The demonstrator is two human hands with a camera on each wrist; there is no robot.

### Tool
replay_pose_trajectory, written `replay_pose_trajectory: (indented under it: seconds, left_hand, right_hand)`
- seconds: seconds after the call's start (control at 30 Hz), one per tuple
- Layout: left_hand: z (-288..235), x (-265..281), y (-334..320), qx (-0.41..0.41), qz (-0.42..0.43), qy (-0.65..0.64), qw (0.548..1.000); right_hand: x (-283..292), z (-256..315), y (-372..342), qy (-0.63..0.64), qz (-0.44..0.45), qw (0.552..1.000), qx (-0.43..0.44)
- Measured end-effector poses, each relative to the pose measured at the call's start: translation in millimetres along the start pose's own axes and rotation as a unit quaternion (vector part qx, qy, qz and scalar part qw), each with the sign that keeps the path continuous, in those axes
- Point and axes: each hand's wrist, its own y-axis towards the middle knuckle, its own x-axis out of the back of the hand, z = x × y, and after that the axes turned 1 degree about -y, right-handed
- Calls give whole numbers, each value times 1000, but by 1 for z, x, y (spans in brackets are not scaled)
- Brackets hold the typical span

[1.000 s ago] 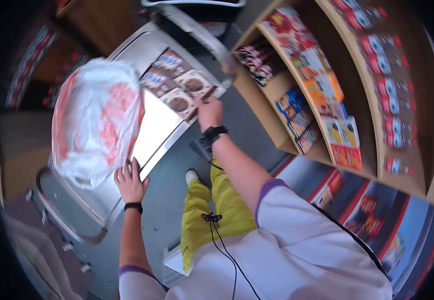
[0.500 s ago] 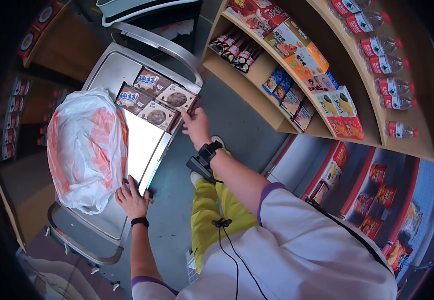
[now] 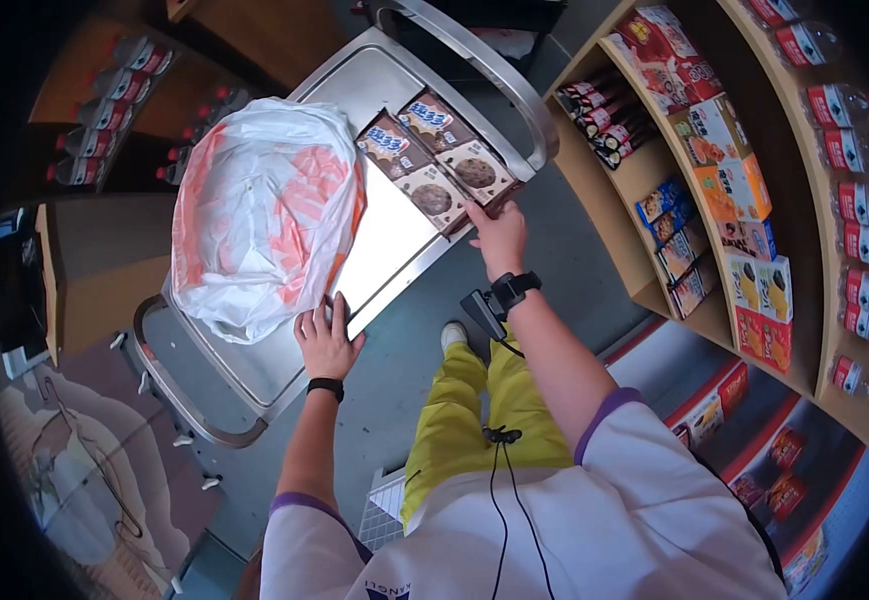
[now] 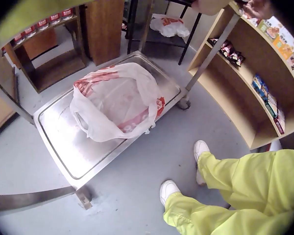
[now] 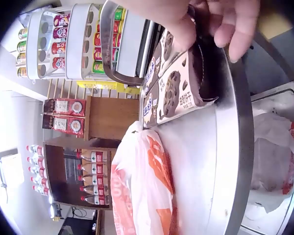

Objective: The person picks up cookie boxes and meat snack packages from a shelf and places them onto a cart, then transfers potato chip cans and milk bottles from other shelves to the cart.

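Observation:
Two brown cookie packs, a near one (image 3: pixel 413 174) and a far one (image 3: pixel 459 144), lie side by side on the metal cart's top tray (image 3: pixel 383 262). The right hand (image 3: pixel 502 240) is at their right end; in the right wrist view its thumb (image 5: pixel 180 33) and fingers pinch the dark wrapper end of a pack (image 5: pixel 179 90). Spread, fairly straight fingers of the left hand (image 3: pixel 327 345) rest on the tray's near edge. A white and orange plastic bag (image 3: pixel 265 215) lies left of the packs, beside the left fingertips.
The cart's lower shelf (image 4: pixel 63 142) holds another plastic bag (image 4: pixel 118 100). A curved wooden shelf unit (image 3: pixel 595 200) with snack boxes (image 3: pixel 720 185) and bottles (image 3: pixel 867 225) stands to the right. Cart handles (image 3: pixel 485 60) rise at both ends. More bottles (image 3: pixel 115 100) are at the upper left.
The head view has swung, so the cart and shelves appear shifted within it. Both hands keep about the same places against the tray and packs.

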Motion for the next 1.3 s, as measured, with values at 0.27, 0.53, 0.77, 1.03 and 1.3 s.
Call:
replay_pose_trajectory:
  seconds: [0.27,0.53,0.77,1.03,1.3]
  left_hand:
    - [0,1,0,-1,7,0,1000]
    - [2,-11,-6,11,9,0,1000]
    - [2,-10,-4,-20,-23,10,999]
    - [5,-13,-5,-21,-23,37,999]
    - [7,-13,-6,-6,14,3,1000]
  right_hand:
    - [-18,-12,2,-92,-66,992,57]
    - [-18,-8,3,-37,-48,997,46]
    - [-2,-13,-20,-3,-53,997,50]
    - [28,5,-24,257,95,951,-145]
    - [24,-10,-9,263,122,949,-126]
